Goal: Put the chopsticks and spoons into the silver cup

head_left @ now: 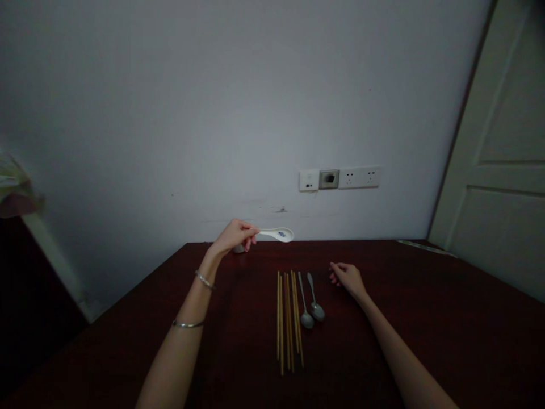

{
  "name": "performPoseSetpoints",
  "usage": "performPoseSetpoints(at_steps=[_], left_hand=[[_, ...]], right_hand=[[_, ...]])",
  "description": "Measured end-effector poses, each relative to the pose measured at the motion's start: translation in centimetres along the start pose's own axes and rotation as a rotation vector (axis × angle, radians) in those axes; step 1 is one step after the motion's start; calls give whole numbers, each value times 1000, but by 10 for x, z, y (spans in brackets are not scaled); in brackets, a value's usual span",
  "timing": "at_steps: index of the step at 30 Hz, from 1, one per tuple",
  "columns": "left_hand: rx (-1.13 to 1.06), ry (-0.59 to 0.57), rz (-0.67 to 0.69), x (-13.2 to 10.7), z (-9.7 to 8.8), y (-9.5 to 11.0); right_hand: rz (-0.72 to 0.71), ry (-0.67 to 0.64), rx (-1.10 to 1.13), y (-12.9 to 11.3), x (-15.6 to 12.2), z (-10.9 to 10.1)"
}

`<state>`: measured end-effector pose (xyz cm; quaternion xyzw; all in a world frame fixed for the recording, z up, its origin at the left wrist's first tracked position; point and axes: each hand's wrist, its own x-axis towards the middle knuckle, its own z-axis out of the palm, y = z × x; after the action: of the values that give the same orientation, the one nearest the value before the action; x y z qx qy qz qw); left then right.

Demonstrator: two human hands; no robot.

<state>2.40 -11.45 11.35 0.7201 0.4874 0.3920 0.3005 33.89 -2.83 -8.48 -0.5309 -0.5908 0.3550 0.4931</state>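
My left hand is raised above the far part of the dark red table and pinches the handle of a white ceramic spoon with a blue mark, its bowl pointing right. A small white object sits on the table just behind that hand, mostly hidden. My right hand rests on the table with fingers loosely curled, holding nothing I can see. Just left of it lie two metal spoons side by side, and beside those a row of several wooden chopsticks.
A pale wall stands close behind the table, with a strip of sockets. A white door is at the right. The table's left edge drops to dark floor. A blurred object shows at the far left edge.
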Motion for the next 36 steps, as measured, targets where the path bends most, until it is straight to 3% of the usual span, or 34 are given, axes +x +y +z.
performPoseSetpoints(at_steps=[7, 11, 23, 29, 36], left_hand=[[-269, 45, 94, 24, 51, -8], [-400, 84, 57, 31, 73, -18], [-371, -96, 20, 34, 97, -30], [-361, -126, 8, 33, 103, -30], [-344, -121, -40, 33, 108, -29]], right_hand=[[13, 10, 0, 2, 2, 0], [-2, -2, 0, 4, 3, 0], [37, -14, 0, -4, 0, 3], [6, -142, 106, -49, -4, 4], [-118, -501, 130, -121, -26, 2]])
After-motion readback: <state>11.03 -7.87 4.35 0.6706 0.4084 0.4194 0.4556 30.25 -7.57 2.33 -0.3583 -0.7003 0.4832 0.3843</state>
